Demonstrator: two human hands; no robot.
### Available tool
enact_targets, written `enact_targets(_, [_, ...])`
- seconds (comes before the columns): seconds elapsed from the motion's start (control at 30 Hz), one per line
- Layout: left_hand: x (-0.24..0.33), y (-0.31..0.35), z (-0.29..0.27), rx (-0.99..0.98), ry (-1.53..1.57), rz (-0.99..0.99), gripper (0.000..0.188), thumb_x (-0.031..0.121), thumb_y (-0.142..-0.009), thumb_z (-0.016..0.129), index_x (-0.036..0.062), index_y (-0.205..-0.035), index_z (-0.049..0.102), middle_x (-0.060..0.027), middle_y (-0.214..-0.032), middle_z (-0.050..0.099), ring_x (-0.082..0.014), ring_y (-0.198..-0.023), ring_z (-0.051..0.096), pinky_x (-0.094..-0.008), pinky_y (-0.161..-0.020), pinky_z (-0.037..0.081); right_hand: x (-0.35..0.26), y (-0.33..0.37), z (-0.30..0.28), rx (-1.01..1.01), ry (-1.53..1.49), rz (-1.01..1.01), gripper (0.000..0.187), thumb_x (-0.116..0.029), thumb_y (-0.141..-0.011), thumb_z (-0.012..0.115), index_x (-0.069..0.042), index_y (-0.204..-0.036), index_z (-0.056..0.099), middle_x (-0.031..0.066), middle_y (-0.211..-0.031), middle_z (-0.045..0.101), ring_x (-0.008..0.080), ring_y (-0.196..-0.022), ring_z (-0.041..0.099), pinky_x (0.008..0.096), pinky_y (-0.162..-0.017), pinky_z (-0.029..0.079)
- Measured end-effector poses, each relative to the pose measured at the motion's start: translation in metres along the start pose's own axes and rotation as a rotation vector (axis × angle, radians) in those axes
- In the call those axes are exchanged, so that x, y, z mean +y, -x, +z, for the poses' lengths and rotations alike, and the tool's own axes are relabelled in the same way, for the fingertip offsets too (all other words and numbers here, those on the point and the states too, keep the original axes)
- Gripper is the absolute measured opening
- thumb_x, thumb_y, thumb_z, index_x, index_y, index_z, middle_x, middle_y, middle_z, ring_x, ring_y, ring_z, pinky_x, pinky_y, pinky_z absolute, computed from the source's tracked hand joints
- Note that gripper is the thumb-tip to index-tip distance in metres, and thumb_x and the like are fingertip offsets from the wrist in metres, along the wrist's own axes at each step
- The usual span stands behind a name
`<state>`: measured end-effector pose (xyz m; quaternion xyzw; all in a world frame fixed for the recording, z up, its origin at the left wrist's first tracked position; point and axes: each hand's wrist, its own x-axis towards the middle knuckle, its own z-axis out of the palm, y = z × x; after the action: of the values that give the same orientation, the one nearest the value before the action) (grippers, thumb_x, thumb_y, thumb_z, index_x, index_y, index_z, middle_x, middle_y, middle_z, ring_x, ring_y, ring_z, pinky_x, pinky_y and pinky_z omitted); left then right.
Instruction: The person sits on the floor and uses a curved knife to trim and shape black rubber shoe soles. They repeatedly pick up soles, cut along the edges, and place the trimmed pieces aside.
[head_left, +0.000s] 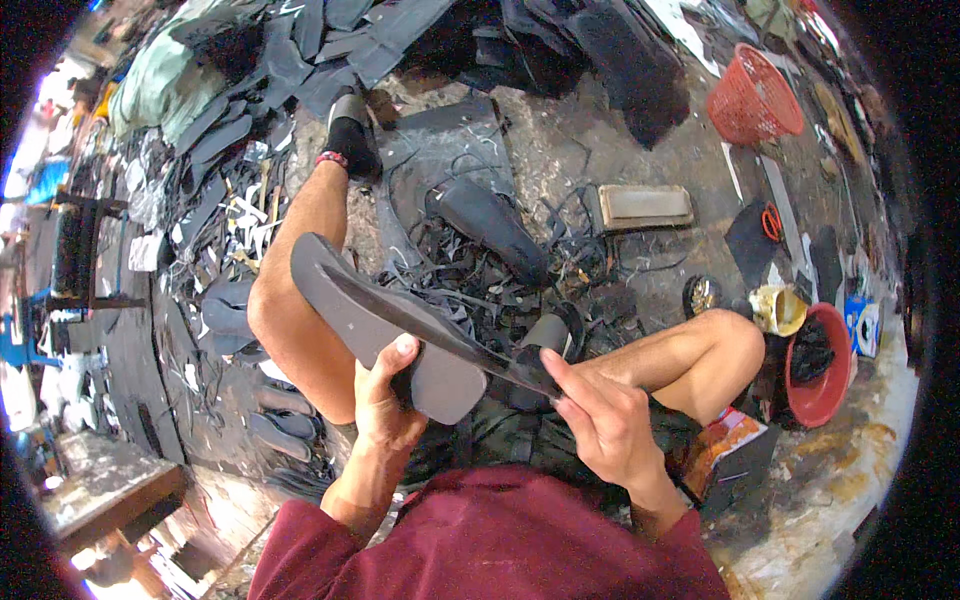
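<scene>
My left hand (pixel 388 405) grips a large grey-brown shoe sole (pixel 375 322) near its heel, thumb on the flat underside. The sole is tilted above my lap, its toe end toward the upper left. From its far edge a thin black strip (pixel 505 367) stretches to my right hand (pixel 610 415), which pinches the strip's end between thumb and fingers, index finger along it. I cannot make out whether a small blade is also in that pinch. Beyond the sole, a black sole-shaped piece (pixel 490 228) lies on a heap of dark offcuts (pixel 440 265).
A beige block (pixel 646 207) lies ahead to the right. Red-handled scissors (pixel 771 222), a yellowish tin (pixel 778 310), a red basin (pixel 835 375) and a red basket (pixel 755 95) stand or lie rightward. Dark sheets (pixel 390 40) pile up ahead; a wooden bench (pixel 120 490) is at left.
</scene>
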<state>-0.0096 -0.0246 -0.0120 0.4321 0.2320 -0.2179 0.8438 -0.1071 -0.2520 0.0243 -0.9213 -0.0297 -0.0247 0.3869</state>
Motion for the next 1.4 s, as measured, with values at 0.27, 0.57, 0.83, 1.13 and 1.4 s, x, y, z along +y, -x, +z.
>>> enact_targets(0.27, [-0.012, 0.012, -0.012, -0.008, -0.280, 0.129, 0.055, 0.010, -0.069, 0.083, -0.0047, -0.116, 0.058, -0.0144, -0.110, 0.067, -0.0307, -0.101, 0.065, -0.0437, -0.092, 0.052, 0.003, -0.056, 0.049, 0.069, -0.188, -0.120, 0.044, -0.013, -0.100, 0.056, -0.013, -0.143, 0.054, 0.0073, -0.076, 0.061, 0.0212, -0.061, 0.060, 0.0362, -0.055, 0.048])
enact_targets(0.57, [0.020, -0.023, -0.007, -0.302, -1.305, 1.215, 0.041, 0.012, -0.057, 0.086, 0.0356, -0.090, 0.079, -0.0193, -0.158, 0.032, -0.0444, -0.149, 0.015, -0.0550, -0.119, 0.016, 0.000, -0.060, 0.072, -0.065, -1.283, 0.664, 0.057, -0.022, -0.086, 0.079, 0.007, -0.129, 0.055, 0.0025, -0.082, 0.066, 0.0089, -0.057, 0.058, 0.0243, -0.052, 0.046])
enact_targets(0.83, [0.010, 0.019, 0.004, -0.091, -0.682, 0.814, 0.085, 0.001, -0.079, 0.081, -0.0028, -0.150, 0.034, -0.0181, -0.146, 0.049, -0.0276, -0.135, 0.049, -0.0402, -0.115, 0.038, -0.009, -0.114, 0.058, 0.215, -1.175, 0.516, 0.027, -0.014, -0.081, 0.084, -0.002, -0.098, 0.067, 0.0001, -0.087, 0.067, 0.0094, -0.074, 0.061, 0.0261, -0.070, 0.050])
enact_targets(1.13, [0.049, 0.047, -0.105, 0.827, -0.417, 1.000, 0.085, 0.008, -0.074, 0.070, -0.0002, -0.151, 0.035, -0.0136, -0.133, 0.049, -0.0195, -0.100, 0.052, -0.0355, -0.094, 0.045, 0.001, -0.098, 0.056, 0.326, -0.944, 0.445, 0.037, -0.024, -0.093, 0.070, -0.003, -0.123, 0.063, 0.0097, -0.082, 0.068, 0.0110, -0.051, 0.054, 0.0225, -0.046, 0.044])
enact_targets(1.4, [-0.088, 0.067, -0.464, 2.138, -0.516, 0.099, 0.067, 0.034, -0.072, 0.075, 0.0055, -0.131, 0.060, -0.0214, -0.120, 0.062, -0.0407, -0.111, 0.056, -0.0498, -0.098, 0.046, 0.114, -0.096, 0.045, 0.368, -0.796, 0.722, 0.037, -0.031, -0.093, 0.070, -0.012, -0.124, 0.063, 0.0008, -0.083, 0.059, 0.0086, -0.058, 0.051, 0.0231, -0.050, 0.041])
